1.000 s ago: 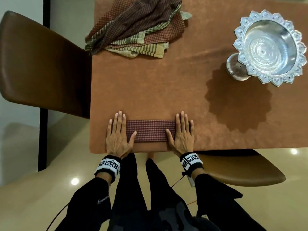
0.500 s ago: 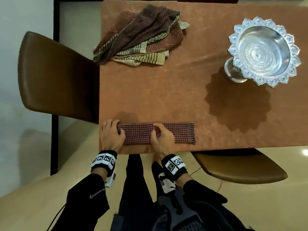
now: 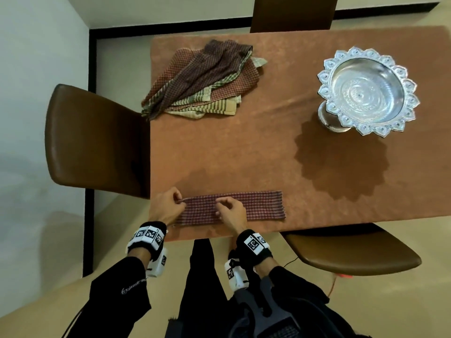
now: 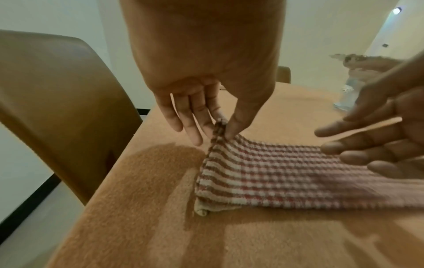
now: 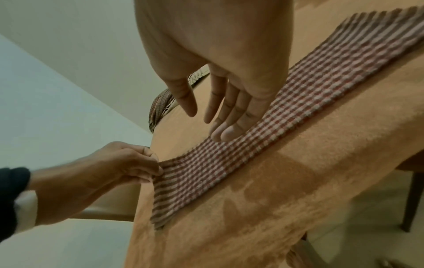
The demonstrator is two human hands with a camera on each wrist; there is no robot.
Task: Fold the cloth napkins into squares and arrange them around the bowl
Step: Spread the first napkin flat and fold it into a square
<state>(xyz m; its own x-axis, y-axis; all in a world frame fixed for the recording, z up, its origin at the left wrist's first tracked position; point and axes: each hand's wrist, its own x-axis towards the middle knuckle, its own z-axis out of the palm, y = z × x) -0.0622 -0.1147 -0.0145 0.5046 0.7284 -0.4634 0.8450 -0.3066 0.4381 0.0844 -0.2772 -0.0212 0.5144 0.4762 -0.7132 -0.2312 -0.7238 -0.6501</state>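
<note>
A red-and-white checked napkin (image 3: pixel 256 207), folded into a long narrow strip, lies along the near edge of the table (image 3: pixel 244 147). My left hand (image 3: pixel 179 200) pinches the far corner of its left end between thumb and forefinger and lifts it slightly; the left wrist view shows this pinch (image 4: pixel 220 129). My right hand (image 3: pixel 220 208) rests with straight fingers on the middle of the strip, its fingertips (image 5: pixel 223 134) pressing the cloth down. The silver scalloped pedestal bowl (image 3: pixel 366 91) stands at the far right of the table, well apart from both hands.
A loose pile of several checked and striped napkins (image 3: pixel 202 79) lies at the far left of the table. A brown chair (image 3: pixel 92 140) stands at the left side, another brown chair (image 3: pixel 351 250) at the near right, and a third chair back (image 3: pixel 292 13) at the far side.
Both hands lay flat on the strip's two ends. The right hand has moved to the middle of the strip, and the left hand now pinches and lifts the left end's corner.
</note>
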